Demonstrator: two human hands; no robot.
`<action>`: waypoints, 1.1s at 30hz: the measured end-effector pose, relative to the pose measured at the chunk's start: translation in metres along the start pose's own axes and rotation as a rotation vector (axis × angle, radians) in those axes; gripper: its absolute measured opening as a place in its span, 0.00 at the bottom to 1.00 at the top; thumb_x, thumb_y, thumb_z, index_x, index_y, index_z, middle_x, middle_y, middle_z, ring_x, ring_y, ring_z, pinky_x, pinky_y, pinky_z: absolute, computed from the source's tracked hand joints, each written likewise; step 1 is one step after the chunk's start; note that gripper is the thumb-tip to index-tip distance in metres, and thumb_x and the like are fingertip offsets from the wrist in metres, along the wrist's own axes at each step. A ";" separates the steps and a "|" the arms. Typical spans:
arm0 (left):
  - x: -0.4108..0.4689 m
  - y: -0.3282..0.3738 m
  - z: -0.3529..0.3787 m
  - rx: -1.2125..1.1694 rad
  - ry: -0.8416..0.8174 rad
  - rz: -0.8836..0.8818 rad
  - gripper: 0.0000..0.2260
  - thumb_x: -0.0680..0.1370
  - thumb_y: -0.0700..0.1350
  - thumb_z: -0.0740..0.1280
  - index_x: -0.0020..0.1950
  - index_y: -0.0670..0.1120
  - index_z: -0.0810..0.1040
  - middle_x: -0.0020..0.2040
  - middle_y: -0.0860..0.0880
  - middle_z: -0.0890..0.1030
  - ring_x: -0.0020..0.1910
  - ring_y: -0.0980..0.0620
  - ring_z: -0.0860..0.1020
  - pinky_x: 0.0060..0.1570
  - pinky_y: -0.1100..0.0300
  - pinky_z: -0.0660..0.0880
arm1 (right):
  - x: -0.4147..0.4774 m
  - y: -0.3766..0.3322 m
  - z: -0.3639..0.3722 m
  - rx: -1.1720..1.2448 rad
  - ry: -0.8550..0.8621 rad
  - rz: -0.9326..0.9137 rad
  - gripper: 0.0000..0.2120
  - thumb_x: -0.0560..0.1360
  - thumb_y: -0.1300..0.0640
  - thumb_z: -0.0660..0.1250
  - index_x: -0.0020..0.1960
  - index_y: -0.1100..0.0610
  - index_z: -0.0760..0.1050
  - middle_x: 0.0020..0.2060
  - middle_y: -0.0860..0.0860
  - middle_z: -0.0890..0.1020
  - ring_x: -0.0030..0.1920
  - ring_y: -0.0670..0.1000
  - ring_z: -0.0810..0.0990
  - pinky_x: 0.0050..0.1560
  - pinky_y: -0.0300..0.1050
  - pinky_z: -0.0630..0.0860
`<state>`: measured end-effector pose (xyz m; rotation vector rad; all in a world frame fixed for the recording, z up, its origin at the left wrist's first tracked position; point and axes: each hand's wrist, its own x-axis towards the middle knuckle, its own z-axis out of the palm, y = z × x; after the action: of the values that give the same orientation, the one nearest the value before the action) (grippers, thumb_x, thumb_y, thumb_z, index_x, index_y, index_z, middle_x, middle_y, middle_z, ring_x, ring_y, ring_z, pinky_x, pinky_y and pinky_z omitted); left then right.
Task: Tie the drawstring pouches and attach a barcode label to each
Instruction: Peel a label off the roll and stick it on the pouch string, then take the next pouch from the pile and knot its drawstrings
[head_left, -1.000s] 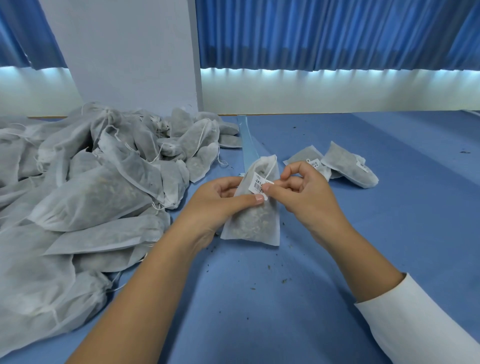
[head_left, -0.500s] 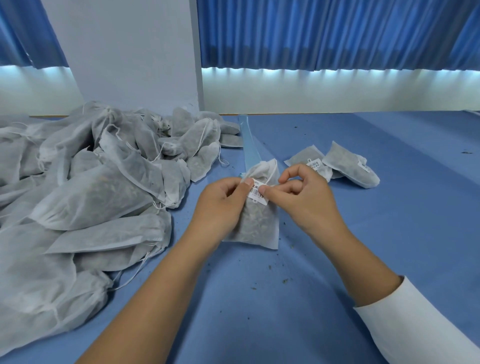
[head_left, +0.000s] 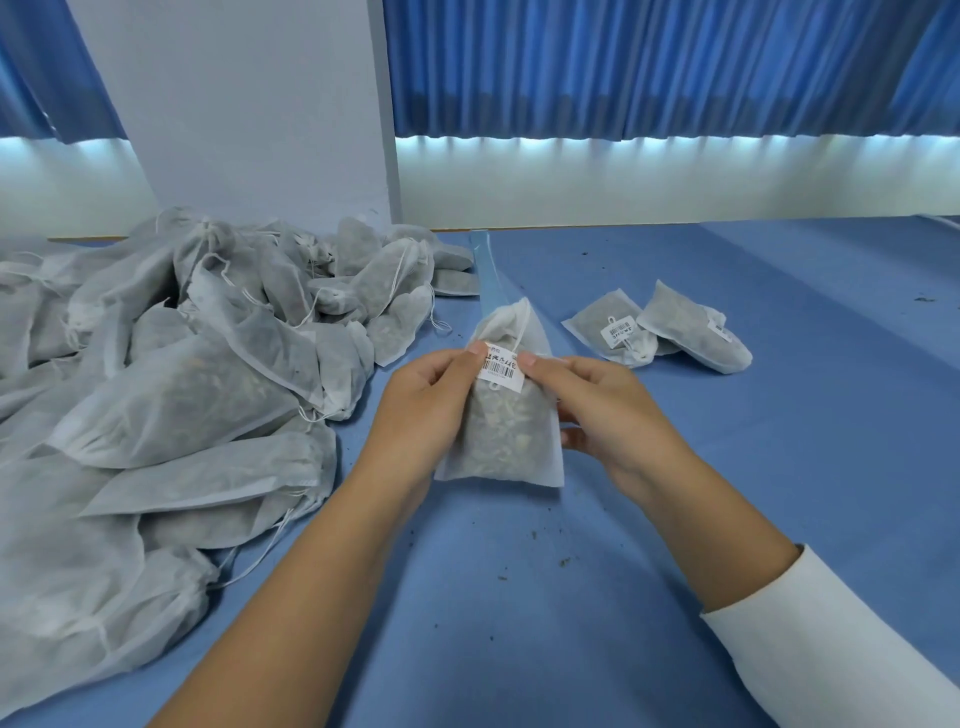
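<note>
Pouch (head_left: 501, 436) stood upright between both hands, its lower edge at the blue table (head_left: 779, 493). Whether it rested there or hung just above could not be told. Left hand (head_left: 421, 410) wrapped the pouch's left side, with its thumb tip on the upper left corner of the barcode label (head_left: 503, 370). Right hand (head_left: 608, 410) wrapped the right side, its thumb tip on the label's upper right corner and its fingers curled behind the fabric. The label sat on the front face just below the gathered neck, bars facing the camera. The drawstring (head_left: 523, 327) ran down from the neck to the label's top edge.

Judged to be the fixing step, label placed and being pressed home. To do it well, the fingers behind should brace the filling so the thumbs have something firm to press against. The thumbs should sweep from the middle outward to the corners, keeping the bars flat and free of creases. The string should stay out from under the label, and the neck should be checked for tightness before letting go.

A large heap of pouches (head_left: 171, 395) lay to the left. Two labelled pouches (head_left: 613, 332) lay touching each other, beyond the right hand — presumably the finished lot, where this one belongs next. A pale blue strip (head_left: 485, 270) lay behind the held pouch, and crumbs (head_left: 563, 561) were scattered on the cloth.
</note>
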<state>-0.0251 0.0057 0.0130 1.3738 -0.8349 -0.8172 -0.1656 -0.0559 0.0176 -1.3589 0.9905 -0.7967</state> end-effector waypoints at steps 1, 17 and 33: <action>0.000 0.000 0.000 -0.003 0.005 -0.002 0.11 0.80 0.51 0.68 0.41 0.52 0.86 0.45 0.51 0.87 0.51 0.49 0.84 0.56 0.52 0.79 | 0.000 0.000 0.000 0.017 -0.025 -0.006 0.15 0.72 0.45 0.73 0.49 0.56 0.83 0.41 0.48 0.86 0.38 0.46 0.83 0.37 0.40 0.78; 0.012 -0.005 -0.009 -0.064 0.187 0.046 0.13 0.81 0.51 0.67 0.41 0.44 0.82 0.33 0.51 0.80 0.34 0.54 0.75 0.38 0.59 0.72 | -0.005 0.001 0.004 -0.136 -0.116 -0.185 0.13 0.76 0.53 0.70 0.51 0.53 0.66 0.36 0.46 0.85 0.35 0.44 0.83 0.25 0.40 0.73; 0.035 -0.021 -0.050 0.478 0.443 0.060 0.09 0.79 0.44 0.64 0.57 0.45 0.77 0.60 0.48 0.70 0.45 0.52 0.76 0.40 0.59 0.73 | 0.018 0.002 -0.017 0.492 0.078 -0.251 0.14 0.80 0.67 0.61 0.60 0.53 0.77 0.47 0.46 0.80 0.55 0.49 0.83 0.51 0.39 0.80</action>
<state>0.0351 -0.0014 -0.0085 1.8523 -0.7382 -0.2454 -0.1737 -0.0786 0.0144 -1.0358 0.6282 -1.2015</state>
